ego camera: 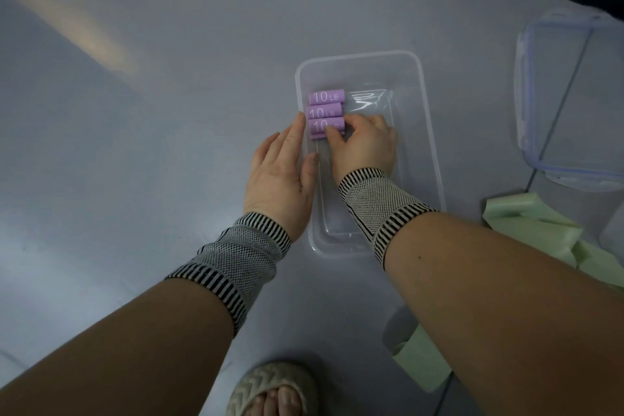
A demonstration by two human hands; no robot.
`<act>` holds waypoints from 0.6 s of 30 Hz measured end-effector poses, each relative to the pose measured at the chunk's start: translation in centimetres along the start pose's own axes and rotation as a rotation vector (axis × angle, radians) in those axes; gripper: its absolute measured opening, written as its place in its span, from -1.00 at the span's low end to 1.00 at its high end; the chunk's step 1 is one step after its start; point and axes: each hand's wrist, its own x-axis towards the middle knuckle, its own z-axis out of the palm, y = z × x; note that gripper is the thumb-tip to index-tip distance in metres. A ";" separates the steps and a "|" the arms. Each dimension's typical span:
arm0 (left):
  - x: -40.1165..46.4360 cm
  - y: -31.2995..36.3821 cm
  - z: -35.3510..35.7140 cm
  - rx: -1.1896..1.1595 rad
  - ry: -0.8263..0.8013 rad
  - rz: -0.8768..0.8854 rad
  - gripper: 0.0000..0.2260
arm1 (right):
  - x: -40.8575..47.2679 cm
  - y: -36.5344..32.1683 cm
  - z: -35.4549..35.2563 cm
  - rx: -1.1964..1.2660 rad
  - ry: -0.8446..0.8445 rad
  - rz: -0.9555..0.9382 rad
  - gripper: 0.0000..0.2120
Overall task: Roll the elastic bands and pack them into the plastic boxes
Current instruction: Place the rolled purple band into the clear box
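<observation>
A clear plastic box (427,132) lies on the grey floor in the middle of the view. Several purple rolled elastic bands marked "10 LB" (326,97) are lined up along its left wall. Inside the box, my right hand (366,142) has its fingers closed on the nearest purple roll (320,127). My left hand (282,176) rests flat against the outside of the box's left wall, fingers apart, thumb on the rim. Both wrists wear striped knit bands.
A clear lid with blue clips (570,94) lies at the right edge. Unrolled pale green elastic bands (530,226) lie on the floor to the right, and another green band (422,361) sits under my right forearm. A sandalled foot (273,392) is at the bottom.
</observation>
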 end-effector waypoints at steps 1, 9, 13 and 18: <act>0.0 0.0 0.0 0.003 -0.001 0.000 -0.50 | 0.0 0.0 0.0 0.002 -0.002 -0.001 -0.73; 0.1 -0.2 0.0 0.015 0.017 0.017 -0.51 | -0.1 0.2 0.1 0.023 0.013 0.000 -0.68; 0.1 -0.3 0.1 0.009 0.018 0.017 -0.45 | 0.0 0.2 0.0 0.032 0.013 0.000 -0.65; 0.1 -0.4 0.1 0.017 0.012 0.011 -0.43 | -0.1 0.2 -0.2 0.059 0.011 -0.010 -0.57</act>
